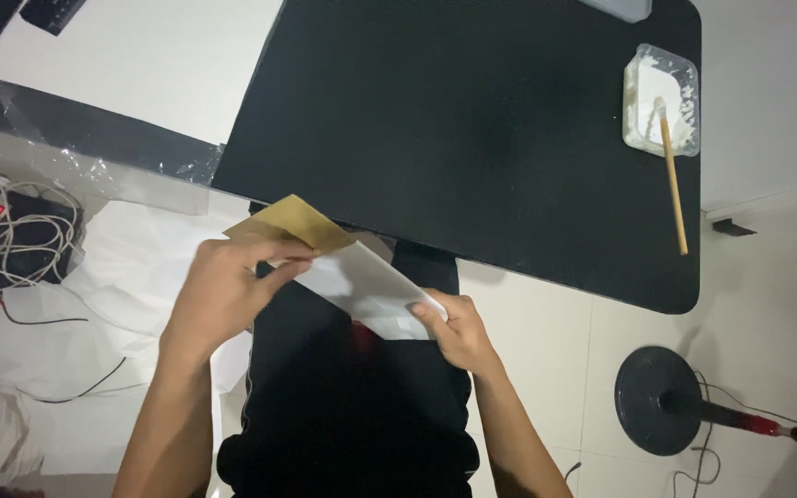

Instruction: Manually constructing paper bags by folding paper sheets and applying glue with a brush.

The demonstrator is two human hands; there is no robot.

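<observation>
**Two hands on one folded sheet above the lap**

One sheet of paper [362,281] is in hand: white along most of its length, with a tan, cardboard-coloured end [292,224] pointing up and to the left. It is held slanted in the air over the person's dark-clothed lap, just in front of the near edge of the table [472,129], not resting on it.

Two hands are at work. The left hand [228,290] is curled over the upper end of the sheet, fingers [279,254] bent and pressing down across the place where the tan part meets the white. The right hand [458,327] pinches the lower right corner of the sheet, thumb on top and the other fingers tucked beneath, closed tight on the paper.

On the black table there is one clear plastic tub [661,100] with white paste in it, at the far right corner, and one wooden stick [673,184] leaning out of the tub and lying along the tabletop toward the near edge.

On the floor at the right stands one round black base [659,398]. At the left lie a tangle of white cables [20,231] and crumpled white sheets [122,277].
</observation>
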